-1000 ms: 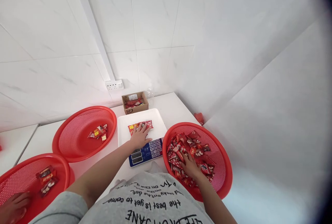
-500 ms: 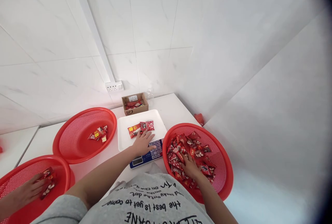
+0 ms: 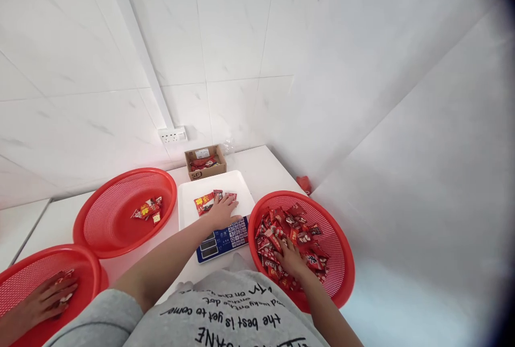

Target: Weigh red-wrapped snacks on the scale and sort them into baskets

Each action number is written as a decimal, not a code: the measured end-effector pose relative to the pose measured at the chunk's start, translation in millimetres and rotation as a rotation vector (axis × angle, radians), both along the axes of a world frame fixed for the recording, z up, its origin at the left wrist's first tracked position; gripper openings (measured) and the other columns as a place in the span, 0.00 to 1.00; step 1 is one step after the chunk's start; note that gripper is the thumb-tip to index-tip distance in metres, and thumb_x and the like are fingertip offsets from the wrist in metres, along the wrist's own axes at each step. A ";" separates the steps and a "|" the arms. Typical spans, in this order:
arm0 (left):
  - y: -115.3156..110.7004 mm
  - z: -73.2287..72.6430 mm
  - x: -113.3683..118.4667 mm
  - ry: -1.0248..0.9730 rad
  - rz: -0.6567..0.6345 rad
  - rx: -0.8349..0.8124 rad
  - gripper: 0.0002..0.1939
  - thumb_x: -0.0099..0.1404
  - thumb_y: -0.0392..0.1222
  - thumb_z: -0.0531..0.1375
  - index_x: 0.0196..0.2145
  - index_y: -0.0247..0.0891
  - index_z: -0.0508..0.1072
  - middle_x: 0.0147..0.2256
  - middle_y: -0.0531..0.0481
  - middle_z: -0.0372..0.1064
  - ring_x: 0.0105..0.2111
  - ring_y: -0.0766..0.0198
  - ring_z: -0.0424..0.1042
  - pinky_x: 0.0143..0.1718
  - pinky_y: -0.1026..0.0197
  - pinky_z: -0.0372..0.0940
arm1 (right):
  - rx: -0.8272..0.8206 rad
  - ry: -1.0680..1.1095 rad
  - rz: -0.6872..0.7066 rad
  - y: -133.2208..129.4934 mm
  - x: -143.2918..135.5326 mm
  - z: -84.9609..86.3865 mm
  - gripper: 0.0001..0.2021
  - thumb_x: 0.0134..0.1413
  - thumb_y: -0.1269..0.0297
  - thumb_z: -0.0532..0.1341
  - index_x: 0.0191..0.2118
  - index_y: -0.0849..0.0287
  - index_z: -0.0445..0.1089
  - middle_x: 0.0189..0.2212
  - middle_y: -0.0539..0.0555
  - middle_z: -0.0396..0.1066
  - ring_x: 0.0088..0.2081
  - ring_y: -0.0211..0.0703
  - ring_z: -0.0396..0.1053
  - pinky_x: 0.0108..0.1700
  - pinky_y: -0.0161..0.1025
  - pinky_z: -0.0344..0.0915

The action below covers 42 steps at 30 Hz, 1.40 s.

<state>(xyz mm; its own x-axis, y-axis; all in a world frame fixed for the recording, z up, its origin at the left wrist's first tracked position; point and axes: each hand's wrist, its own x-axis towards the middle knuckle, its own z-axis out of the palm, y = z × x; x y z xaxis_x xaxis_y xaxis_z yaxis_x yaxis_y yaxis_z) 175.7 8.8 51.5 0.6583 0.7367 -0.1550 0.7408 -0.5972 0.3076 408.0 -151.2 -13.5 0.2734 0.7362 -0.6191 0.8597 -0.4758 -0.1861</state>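
My left hand (image 3: 222,212) lies over the white pan (image 3: 237,178) of a scale, fingers spread and touching small red snack packets (image 3: 204,202). Part of those packets is hidden beneath it. Below the pan shows the blue keypad panel (image 3: 220,242) of the scale. Inside the right-hand red basket (image 3: 341,261), my right hand (image 3: 292,258) rests on a heap of red packets (image 3: 298,221). Its fingers are apart, and I see no packet gripped in them.
Behind the scale stands a cardboard box (image 3: 206,171) holding red packets. Another red basket (image 3: 86,223), with a few packets (image 3: 148,207), is left of the scale. At the lower left, another person's hand (image 3: 48,298) reaches into a red basket (image 3: 86,258).
My left hand has moved forward onto the packets on the pan and covers more of them. My right hand stays in the basket. The view has shifted slightly.
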 end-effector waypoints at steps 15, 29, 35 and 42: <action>-46.4 -19.6 -79.2 -0.172 0.328 0.135 0.25 0.67 0.51 0.50 0.59 0.41 0.61 0.63 0.39 0.52 0.65 0.47 0.45 0.62 0.38 0.43 | -0.006 -0.003 -0.025 -1.7 -1.3 -2.0 0.29 0.60 0.54 0.45 0.66 0.46 0.42 0.69 0.53 0.32 0.67 0.61 0.38 0.59 0.67 0.43; -43.0 -23.3 -93.3 -0.066 0.402 0.117 0.26 0.67 0.52 0.49 0.60 0.47 0.60 0.65 0.41 0.48 0.65 0.46 0.42 0.61 0.38 0.44 | -0.015 -0.002 -0.030 -0.9 -1.6 -0.2 0.29 0.59 0.55 0.45 0.66 0.47 0.44 0.69 0.55 0.33 0.66 0.62 0.40 0.59 0.68 0.43; -54.5 -30.9 -106.5 -0.073 0.437 0.126 0.27 0.66 0.51 0.50 0.61 0.44 0.58 0.65 0.39 0.47 0.65 0.46 0.43 0.61 0.38 0.46 | -0.001 -0.001 -0.021 -2.0 0.4 -5.7 0.29 0.59 0.54 0.45 0.66 0.45 0.44 0.69 0.55 0.34 0.66 0.63 0.40 0.58 0.68 0.43; -52.2 -9.8 -160.0 0.033 0.743 0.217 0.28 0.66 0.51 0.47 0.61 0.38 0.58 0.64 0.38 0.49 0.65 0.47 0.42 0.62 0.39 0.43 | -0.009 -0.028 -0.002 -2.6 1.3 -13.5 0.29 0.59 0.54 0.45 0.66 0.44 0.42 0.69 0.53 0.34 0.66 0.62 0.42 0.58 0.67 0.44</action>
<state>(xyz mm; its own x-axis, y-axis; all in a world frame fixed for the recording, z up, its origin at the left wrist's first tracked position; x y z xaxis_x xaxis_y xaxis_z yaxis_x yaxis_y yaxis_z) 15.7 -43.5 41.7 -0.0226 0.9992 0.0326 0.9773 0.0152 0.2112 409.4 -153.7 -27.0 0.2924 0.7297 -0.6180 0.8634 -0.4794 -0.1575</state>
